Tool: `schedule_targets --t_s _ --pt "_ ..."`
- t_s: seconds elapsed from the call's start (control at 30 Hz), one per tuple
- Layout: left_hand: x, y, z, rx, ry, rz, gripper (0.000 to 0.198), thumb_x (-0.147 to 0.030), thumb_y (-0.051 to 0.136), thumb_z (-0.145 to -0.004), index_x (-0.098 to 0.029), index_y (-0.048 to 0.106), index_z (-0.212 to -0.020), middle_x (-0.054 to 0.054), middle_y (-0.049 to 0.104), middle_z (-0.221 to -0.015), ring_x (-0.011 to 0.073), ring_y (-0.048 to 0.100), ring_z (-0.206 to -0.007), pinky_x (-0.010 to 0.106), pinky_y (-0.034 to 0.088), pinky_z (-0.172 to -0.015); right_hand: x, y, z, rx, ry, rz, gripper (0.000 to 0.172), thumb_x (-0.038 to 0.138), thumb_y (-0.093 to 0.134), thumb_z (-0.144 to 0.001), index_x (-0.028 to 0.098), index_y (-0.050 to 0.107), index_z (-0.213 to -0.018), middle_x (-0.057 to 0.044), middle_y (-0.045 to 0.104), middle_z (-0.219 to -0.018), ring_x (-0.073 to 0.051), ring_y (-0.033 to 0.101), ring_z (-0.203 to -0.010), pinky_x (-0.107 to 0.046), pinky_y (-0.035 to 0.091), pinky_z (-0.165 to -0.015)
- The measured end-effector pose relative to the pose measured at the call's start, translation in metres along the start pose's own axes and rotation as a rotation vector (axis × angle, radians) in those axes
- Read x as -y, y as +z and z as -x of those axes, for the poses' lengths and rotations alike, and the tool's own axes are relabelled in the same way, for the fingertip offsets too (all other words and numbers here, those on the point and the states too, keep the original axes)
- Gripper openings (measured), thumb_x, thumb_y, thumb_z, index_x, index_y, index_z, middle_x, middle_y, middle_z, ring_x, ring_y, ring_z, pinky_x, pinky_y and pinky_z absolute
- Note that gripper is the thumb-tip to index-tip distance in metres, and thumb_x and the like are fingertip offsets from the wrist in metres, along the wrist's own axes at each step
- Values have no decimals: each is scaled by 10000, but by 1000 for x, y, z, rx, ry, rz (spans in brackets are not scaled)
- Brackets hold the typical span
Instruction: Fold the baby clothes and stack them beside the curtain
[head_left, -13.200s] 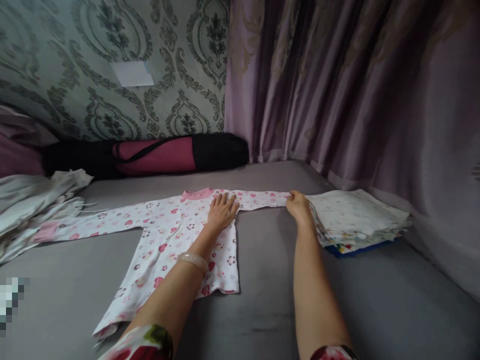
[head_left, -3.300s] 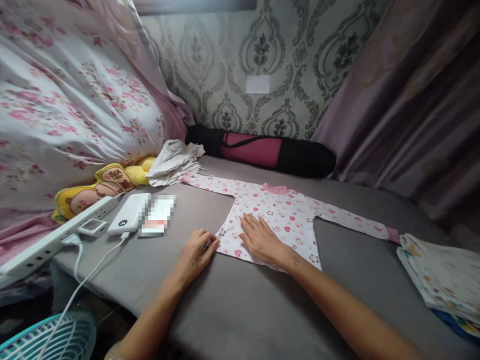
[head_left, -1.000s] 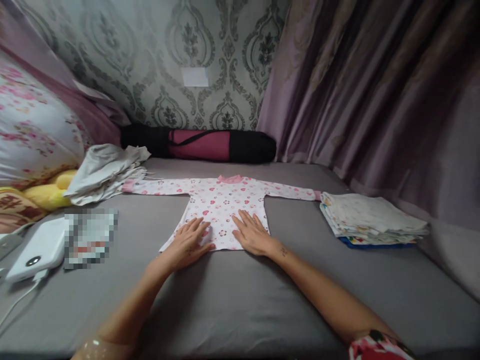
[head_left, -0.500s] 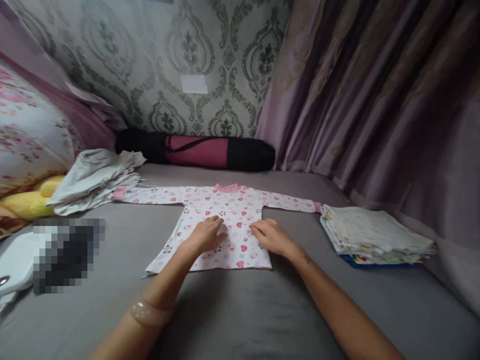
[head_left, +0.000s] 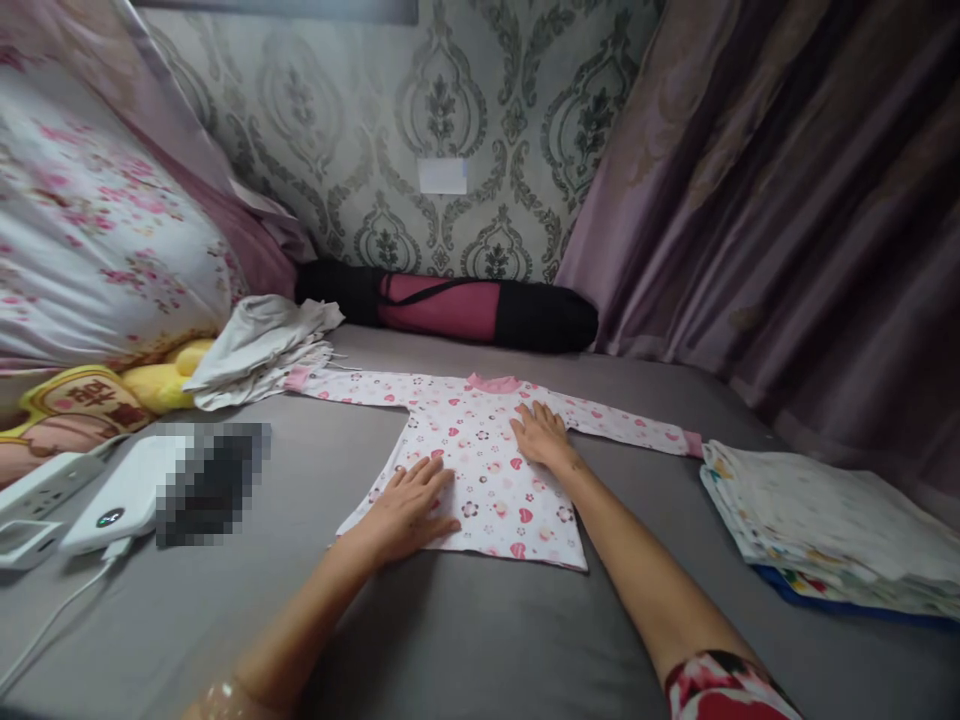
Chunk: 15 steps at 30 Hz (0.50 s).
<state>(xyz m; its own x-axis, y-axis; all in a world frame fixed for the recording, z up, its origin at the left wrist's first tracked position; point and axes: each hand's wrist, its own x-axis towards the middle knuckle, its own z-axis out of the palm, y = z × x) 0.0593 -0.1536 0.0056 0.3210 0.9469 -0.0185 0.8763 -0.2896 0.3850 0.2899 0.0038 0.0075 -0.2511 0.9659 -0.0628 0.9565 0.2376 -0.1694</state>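
Head cam looks fwd/down, close over shirt [head_left: 480,475], wall [head_left: 360,130] behind.

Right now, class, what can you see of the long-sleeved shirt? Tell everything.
The shirt is white, printed with pink hearts and flowers, its collar and cuffs pink; it looks like soft knit cotton. It lies flat on the grey sheet, collar at the far end, sleeves spread sideways. The left hand rests on it near the hem, the right hand near one shoulder. One cuff meets crumpled pale cloth; the other reaches a folded stack.
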Motion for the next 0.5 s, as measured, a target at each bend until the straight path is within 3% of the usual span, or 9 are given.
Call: schedule_targets --t_s 0.1,0.2,0.37,0.5 --pt "3 0 9 -38 -10 -13 595 -560 537 -882 -244 458 -1381 145 384 -1525 330 318 -1420 549 279 -1126 13 -2 -13 -57 -48 11 574 397 228 -1002 85 422 -1443 -181 328 -1543 -286 247 -1436 -458 140 -1153" --pt "-1 1 14 -77 -6 -9 592 -581 503 -896 -231 466 -1373 147 394 -1518 334 319 -1419 561 288 -1125 21 1 -31 -52 -121 11 598 387 251 -1000 69 303 -1504 -138 206 -1599 -248 126 -1477 -425 71 -1180" --pt "3 9 19 -198 -3 -19 548 -575 447 -927 -231 467 -1353 130 458 -1471 307 388 -1382 519 333 -1120 19 11 -58 23 -24 -3 641 414 199 -1004 54 192 -1534 -115 126 -1618 -247 91 -1483 -454 102 -1181" --pt "16 20 19 -354 16 -14 444 -487 414 -963 -236 477 -1322 118 533 -1387 277 475 -1306 469 390 -1088 28 11 -64 -35 -15 36 573 363 239 -998 90 325 -1494 -140 246 -1586 -259 180 -1461 -476 143 -1162"
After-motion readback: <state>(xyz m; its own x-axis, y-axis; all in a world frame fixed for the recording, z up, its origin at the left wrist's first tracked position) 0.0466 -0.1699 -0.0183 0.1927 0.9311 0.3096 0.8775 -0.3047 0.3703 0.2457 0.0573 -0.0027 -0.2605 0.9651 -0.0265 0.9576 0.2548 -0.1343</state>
